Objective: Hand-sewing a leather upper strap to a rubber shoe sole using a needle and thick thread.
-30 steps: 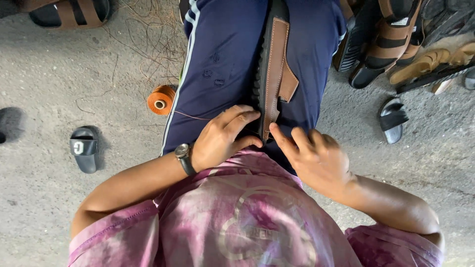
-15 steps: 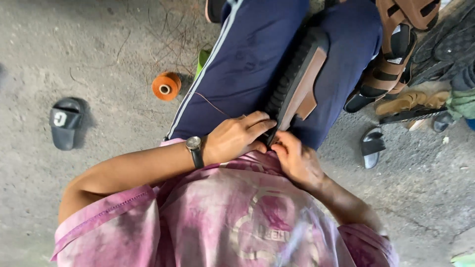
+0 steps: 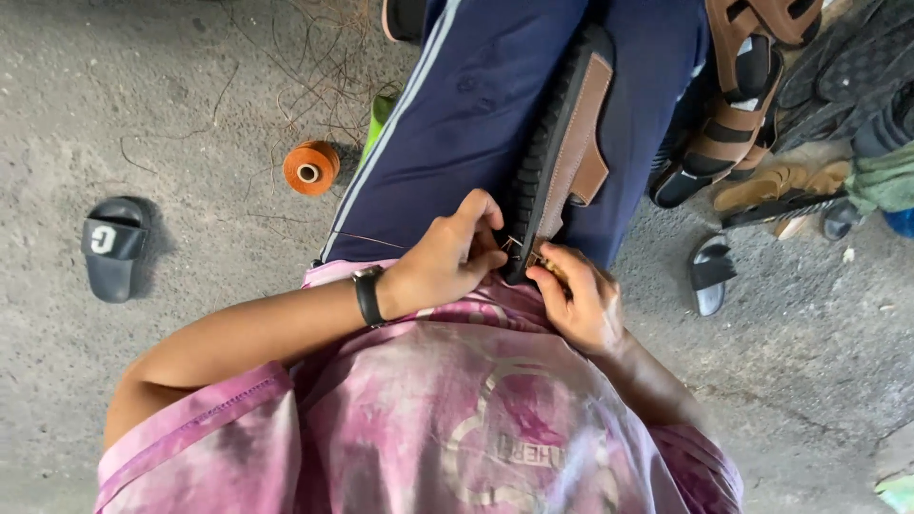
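Slide sandal (image 3: pixel 112 246), black, lies alone on the grey concrete floor (image 3: pixel 190 86) at far left. Next to the right, an orange thread spool (image 3: pixel 310 168) rests on its side beside the seated person's navy trouser leg (image 3: pixel 457 124), with loose thread strands scattered on the floor above it.

Left hand (image 3: pixel 447 259), a dark wristwatch (image 3: pixel 367 296) on its wrist, is curled with fingertips pinched against the near end of the brown sandal (image 3: pixel 564 152); whether it grips a thread or a needle cannot be told. The sandal, brown upper on a black ridged sole, lies lengthwise between the thighs, its near end in the lap. Right hand (image 3: pixel 583 301) is closed in a pinch on that same end, just right of the left hand; a thin metal tool shows between the two hands, too small to identify.

Compared with half a second ago, the view sits closer and lower: the hands have shifted slightly toward the sandal's near end, the left fingers now more tightly bunched, and the sandal holds the same position between the legs. Spool and black slide have not moved on the floor.

At right, a heap of brown and black sandals (image 3: pixel 743 114) lies against the leg, and a small black slipper (image 3: pixel 709 276) rests apart on the rough, stained concrete.
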